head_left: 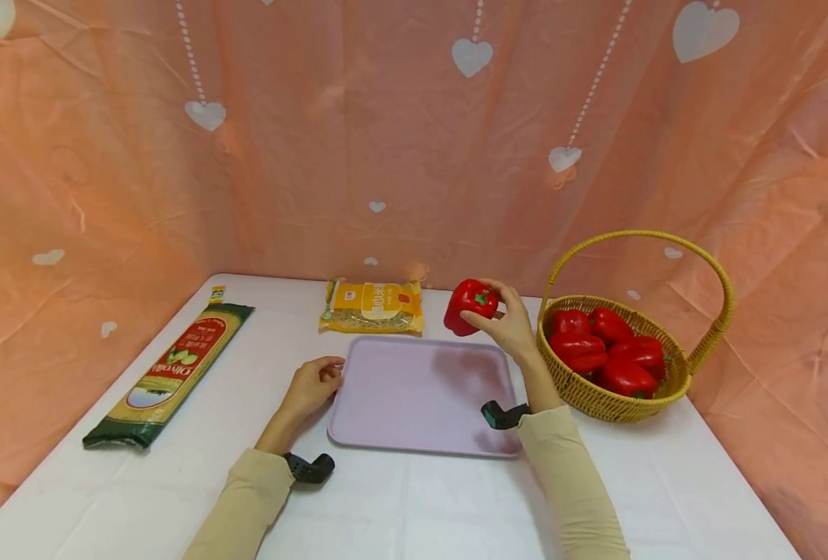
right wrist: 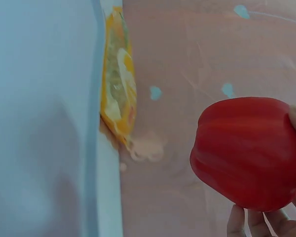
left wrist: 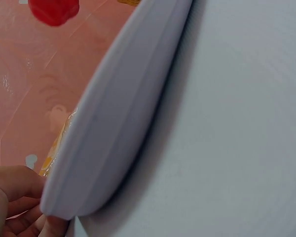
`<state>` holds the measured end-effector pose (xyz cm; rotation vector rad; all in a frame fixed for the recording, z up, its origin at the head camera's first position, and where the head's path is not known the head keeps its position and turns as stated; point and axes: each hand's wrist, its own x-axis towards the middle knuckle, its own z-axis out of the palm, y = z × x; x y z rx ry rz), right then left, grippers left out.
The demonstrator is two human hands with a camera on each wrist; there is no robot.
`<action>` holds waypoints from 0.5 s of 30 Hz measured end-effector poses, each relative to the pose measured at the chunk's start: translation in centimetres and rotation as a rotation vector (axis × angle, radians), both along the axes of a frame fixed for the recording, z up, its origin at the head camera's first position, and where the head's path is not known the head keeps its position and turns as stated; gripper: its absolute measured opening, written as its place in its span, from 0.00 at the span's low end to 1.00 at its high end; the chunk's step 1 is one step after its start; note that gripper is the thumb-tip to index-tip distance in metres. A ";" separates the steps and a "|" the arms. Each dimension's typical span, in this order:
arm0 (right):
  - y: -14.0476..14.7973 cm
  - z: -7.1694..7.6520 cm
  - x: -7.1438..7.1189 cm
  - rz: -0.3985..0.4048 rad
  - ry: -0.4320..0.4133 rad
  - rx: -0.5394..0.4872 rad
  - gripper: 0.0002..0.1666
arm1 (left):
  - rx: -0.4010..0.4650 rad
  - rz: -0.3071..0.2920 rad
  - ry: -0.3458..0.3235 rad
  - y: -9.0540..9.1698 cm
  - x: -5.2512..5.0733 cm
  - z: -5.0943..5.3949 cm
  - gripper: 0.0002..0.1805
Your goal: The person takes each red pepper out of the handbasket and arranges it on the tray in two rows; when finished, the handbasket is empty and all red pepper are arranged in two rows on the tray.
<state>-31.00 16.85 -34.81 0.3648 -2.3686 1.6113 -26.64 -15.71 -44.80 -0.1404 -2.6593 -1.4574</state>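
A red bell pepper point(head_left: 468, 308) point(right wrist: 249, 153) is held up by the right hand point(head_left: 513, 323), thumb and fingers around it, above the back right part of a lilac tray point(head_left: 421, 397). In the right wrist view the fingers point(right wrist: 259, 223) reach under the pepper. The left hand point(head_left: 310, 387) is at the tray's left edge; in the left wrist view its thumb and fingers point(left wrist: 19, 197) pinch the corner of the tray point(left wrist: 108, 108). Several more red peppers point(head_left: 578, 351) lie in a yellow wicker basket point(head_left: 613, 406) to the right.
Behind the tray lies a yellow food packet point(head_left: 373, 306). A long green and gold packet point(head_left: 169, 373) rests at the left, with a small yellow piece point(head_left: 217, 294) at its far end. The basket's tall handle point(head_left: 638, 233) arches upward. A pink curtain point(head_left: 344, 155) hangs around the table.
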 end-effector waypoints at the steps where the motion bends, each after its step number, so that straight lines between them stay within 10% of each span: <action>1: -0.5 -0.3 -0.2 0.003 -0.004 0.007 0.37 | 0.000 -0.001 0.001 0.0 0.0 0.0 0.17; 15: -5.7 -2.7 -0.5 0.109 -0.053 0.100 0.38 | -0.005 -0.006 0.025 0.0 0.1 0.0 0.17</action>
